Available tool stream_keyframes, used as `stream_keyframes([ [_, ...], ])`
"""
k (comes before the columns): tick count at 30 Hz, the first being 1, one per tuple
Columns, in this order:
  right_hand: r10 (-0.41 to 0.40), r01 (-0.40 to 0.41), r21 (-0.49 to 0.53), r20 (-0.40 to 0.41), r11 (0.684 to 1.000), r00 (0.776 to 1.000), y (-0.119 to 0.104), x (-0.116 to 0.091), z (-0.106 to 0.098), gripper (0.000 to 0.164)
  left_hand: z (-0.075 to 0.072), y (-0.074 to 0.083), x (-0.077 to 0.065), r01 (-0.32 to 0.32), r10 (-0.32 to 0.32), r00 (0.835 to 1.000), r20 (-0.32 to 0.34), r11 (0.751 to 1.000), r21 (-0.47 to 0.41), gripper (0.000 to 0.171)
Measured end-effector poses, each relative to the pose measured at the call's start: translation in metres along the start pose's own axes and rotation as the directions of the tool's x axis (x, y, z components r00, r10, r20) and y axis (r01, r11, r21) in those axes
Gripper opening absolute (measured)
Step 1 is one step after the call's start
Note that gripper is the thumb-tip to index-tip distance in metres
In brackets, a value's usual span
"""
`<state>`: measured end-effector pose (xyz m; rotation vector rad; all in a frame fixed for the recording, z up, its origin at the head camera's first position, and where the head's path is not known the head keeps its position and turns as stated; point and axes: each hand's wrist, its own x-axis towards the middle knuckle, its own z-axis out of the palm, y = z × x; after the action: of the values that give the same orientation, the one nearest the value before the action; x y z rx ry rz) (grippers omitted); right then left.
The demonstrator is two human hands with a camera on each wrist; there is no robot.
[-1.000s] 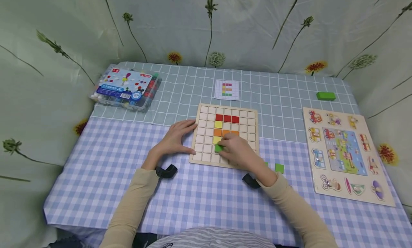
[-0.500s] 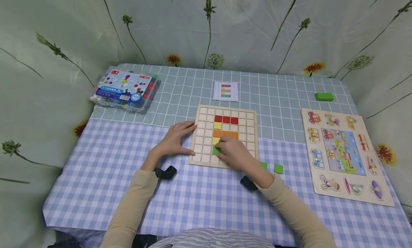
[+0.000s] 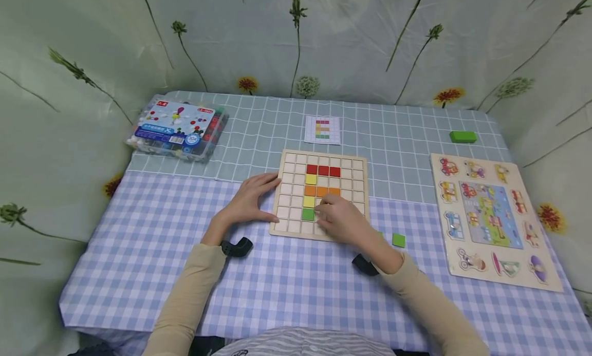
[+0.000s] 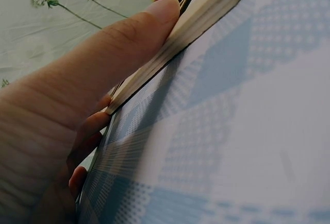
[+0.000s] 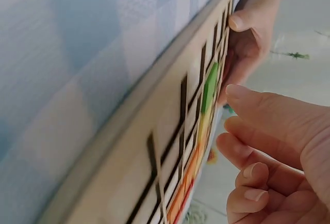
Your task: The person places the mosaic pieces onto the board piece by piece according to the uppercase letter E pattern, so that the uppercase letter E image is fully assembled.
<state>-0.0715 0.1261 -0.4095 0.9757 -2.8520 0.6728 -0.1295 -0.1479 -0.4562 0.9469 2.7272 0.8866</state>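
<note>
A wooden grid board (image 3: pixel 287 191) lies at mid-table. Red tiles (image 3: pixel 323 170), orange tiles (image 3: pixel 316 191) and two yellow tiles (image 3: pixel 311 179) sit in its cells. Below the lower yellow one, a green tile (image 3: pixel 308 214) lies in a cell. My right hand (image 3: pixel 343 220) hovers just right of that green tile and covers several cells. In the right wrist view its thumb and fingers are bent, apart from the tile, with nothing between them. My left hand (image 3: pixel 247 199) rests against the board's left edge, thumb near the lower corner, fingers spread higher up.
Loose green tiles (image 3: pixel 399 240) lie right of the board, one partly behind the right wrist. A pattern card (image 3: pixel 322 129) lies behind it. A clear box (image 3: pixel 176 127) stands back left, a picture puzzle (image 3: pixel 495 263) right, a green block (image 3: pixel 463 136) back right.
My right hand has let go of the green tile, which now lies in the cell under the yellow one, and has drawn slightly right. The left hand has stayed at the board's edge.
</note>
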Motion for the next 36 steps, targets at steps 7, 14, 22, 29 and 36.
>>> stream_keyframes([
  [7,0.067,-0.068,-0.029,-0.018,0.997,0.998,0.013,-0.022,-0.019,0.018,0.001,-0.001,0.000,-0.004,0.004,1.000,-0.001,1.000,0.000,0.101],
  [14,0.133,-0.134,-0.074,-0.018,0.988,0.991,0.033,-0.046,-0.031,0.022,-0.001,0.000,0.000,0.010,-0.010,1.000,0.005,1.000,-0.012,0.100],
  [22,0.224,-0.226,-0.074,-0.040,0.971,0.974,0.045,-0.072,-0.042,0.026,0.000,0.000,0.001,0.007,-0.007,1.000,0.003,1.000,-0.011,0.100],
  [29,0.253,-0.253,-0.067,-0.011,0.965,0.967,0.049,-0.085,-0.041,0.028,0.001,-0.001,0.000,-0.007,0.007,1.000,0.001,1.000,-0.002,0.101],
  [36,0.281,-0.278,-0.065,0.028,0.958,0.959,0.047,-0.090,-0.038,0.028,0.001,-0.003,-0.001,-0.011,0.011,1.000,-0.003,1.000,-0.008,0.101],
])
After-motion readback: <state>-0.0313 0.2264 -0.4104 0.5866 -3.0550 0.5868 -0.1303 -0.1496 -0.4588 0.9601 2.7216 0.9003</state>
